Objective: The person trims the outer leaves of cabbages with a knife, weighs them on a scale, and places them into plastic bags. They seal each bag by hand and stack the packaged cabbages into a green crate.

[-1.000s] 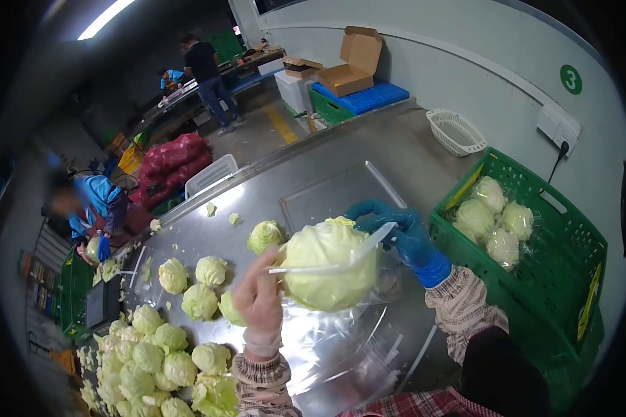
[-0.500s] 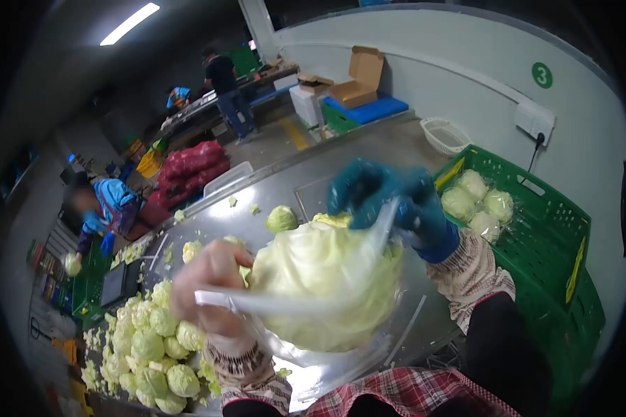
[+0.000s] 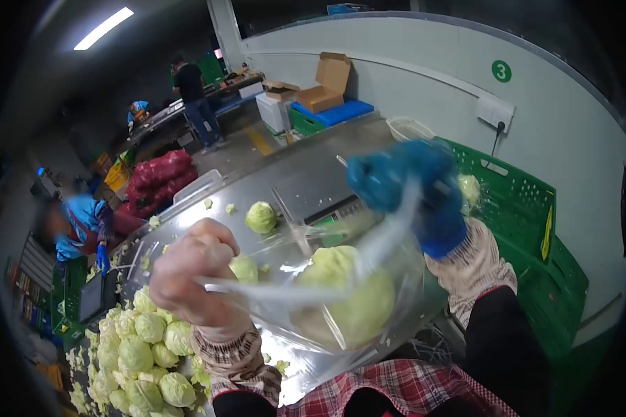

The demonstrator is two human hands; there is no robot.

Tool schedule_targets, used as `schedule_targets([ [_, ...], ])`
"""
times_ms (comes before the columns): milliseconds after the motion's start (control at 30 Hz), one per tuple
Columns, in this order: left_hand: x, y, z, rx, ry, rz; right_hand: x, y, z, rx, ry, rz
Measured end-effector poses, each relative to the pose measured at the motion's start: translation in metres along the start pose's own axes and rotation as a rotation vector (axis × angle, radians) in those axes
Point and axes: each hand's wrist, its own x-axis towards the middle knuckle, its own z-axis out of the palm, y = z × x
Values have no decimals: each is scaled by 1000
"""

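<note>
A pale green cabbage (image 3: pixel 348 299) sits low inside a clear plastic bag (image 3: pixel 403 278) in front of me. My left hand (image 3: pixel 193 271) is closed in a fist on a gathered, stretched strand of the bag at left. On the other side, my right hand (image 3: pixel 410 184), in a blue-green glove and blurred by motion, is closed on another twisted part of the bag. Between the two hands the film is pulled taut over the cabbage. Which fingers press the film cannot be made out. Behind the bag, a small cabbage (image 3: pixel 261 217) rests on the metal table (image 3: pixel 243 187).
Several cabbages (image 3: pixel 135 353) are heaped at the table's lower left. At right, a green crate (image 3: pixel 515 201) holds a wrapped cabbage (image 3: pixel 469 191); a white basket (image 3: pixel 405 129) stands behind my right hand. A co-worker in blue (image 3: pixel 83 215) is at far left. Red sacks (image 3: pixel 160 179) lie beyond the table.
The cabbage has sunk lower into the bag, and clear film now spreads above it. My hands have drawn further apart. The view has swung right, and the co-worker's hand no longer shows a cabbage.
</note>
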Motion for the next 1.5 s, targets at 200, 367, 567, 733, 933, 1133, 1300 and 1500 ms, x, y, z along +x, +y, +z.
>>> schedule_targets([
  [200,-5,7,-27,469,-186,134,-17,-1,-14,-241,-37,295],
  [367,-46,33,-66,286,-537,-375,-61,21,-58,-490,-188,809],
  [567,-142,76,-78,622,-1083,-242,-144,29,-93,-965,-940,408],
  [733,-202,164,-63,524,-1313,-160,-248,-20,-99,-1085,-1280,217],
  [933,-220,191,-68,583,-1479,-277,-277,-56,-91,-924,-700,511],
  [1133,-237,214,-60,529,-1475,-200,-312,-43,-73,-959,-549,1438],
  [1300,-259,223,-58,476,-1512,-184,-373,-46,-72,-563,-180,1634],
  [1500,-262,232,-60,446,-1548,-177,-398,-54,-70,-360,-31,1556],
])
